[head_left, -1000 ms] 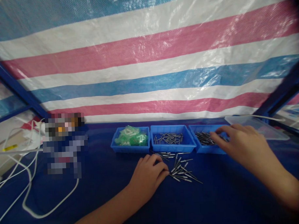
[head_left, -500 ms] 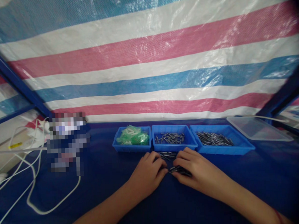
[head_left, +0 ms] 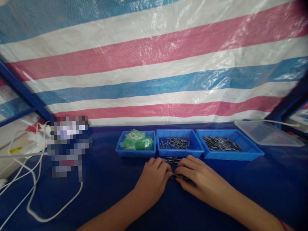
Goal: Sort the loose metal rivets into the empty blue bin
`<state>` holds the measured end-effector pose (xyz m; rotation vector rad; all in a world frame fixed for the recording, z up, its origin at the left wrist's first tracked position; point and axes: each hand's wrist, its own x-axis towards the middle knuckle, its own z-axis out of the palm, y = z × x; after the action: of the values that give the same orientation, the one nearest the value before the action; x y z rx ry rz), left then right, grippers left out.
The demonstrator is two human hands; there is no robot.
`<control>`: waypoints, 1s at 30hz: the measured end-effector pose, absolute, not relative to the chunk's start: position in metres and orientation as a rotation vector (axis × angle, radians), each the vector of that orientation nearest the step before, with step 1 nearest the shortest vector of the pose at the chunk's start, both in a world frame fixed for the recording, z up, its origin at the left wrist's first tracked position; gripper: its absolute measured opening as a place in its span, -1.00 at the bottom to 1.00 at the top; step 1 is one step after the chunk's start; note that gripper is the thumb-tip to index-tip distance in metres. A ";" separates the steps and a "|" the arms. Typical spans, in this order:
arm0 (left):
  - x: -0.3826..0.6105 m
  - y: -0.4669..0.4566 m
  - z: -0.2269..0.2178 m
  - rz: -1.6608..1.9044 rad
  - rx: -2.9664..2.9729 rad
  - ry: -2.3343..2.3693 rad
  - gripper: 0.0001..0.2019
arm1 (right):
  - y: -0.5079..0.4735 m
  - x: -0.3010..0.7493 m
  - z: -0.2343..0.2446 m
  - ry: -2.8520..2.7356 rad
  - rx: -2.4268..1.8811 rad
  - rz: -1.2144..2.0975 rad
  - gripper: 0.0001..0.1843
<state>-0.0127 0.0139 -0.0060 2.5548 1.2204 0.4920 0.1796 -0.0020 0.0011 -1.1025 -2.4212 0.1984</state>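
Note:
My left hand point(head_left: 153, 179) and my right hand point(head_left: 199, 179) rest knuckles-up on the blue cloth, fingertips meeting over a small heap of metal pins point(head_left: 172, 160). Both hands are curled and cover most of the heap; a bunch of pins pokes out under my right fingers. Just behind stand three blue trays: the left tray point(head_left: 135, 152) holds green plastic pieces, the middle tray point(head_left: 180, 151) holds several metal pins, the right tray point(head_left: 233, 155) holds darker pins.
A clear plastic lid point(head_left: 267, 134) lies at the back right. White cables point(head_left: 33, 200) loop over the cloth at the left beside a blurred object point(head_left: 68, 145). A striped tarpaulin point(head_left: 152, 61) forms the back wall, with blue frame bars at both sides.
My right hand came back from the right tray to the loose pins by my left hand and has gathered them together under its fingers. My left hand has barely moved.

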 end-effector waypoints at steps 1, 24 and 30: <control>-0.013 0.014 -0.005 0.530 2.521 1.218 -0.89 | -0.002 0.179 0.001 -2.401 -1.095 0.194 -0.87; -0.009 0.015 0.003 0.986 1.739 1.078 -0.86 | -0.006 0.168 0.003 -1.935 -1.111 0.555 -0.82; -0.009 0.014 0.004 0.968 1.743 1.086 -0.87 | -0.006 0.166 0.001 -1.931 -1.130 0.617 -0.83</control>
<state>-0.0090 0.0142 0.0043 1.7429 1.0856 0.9684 0.1664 -0.0062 0.0011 -1.1304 -1.9306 0.6165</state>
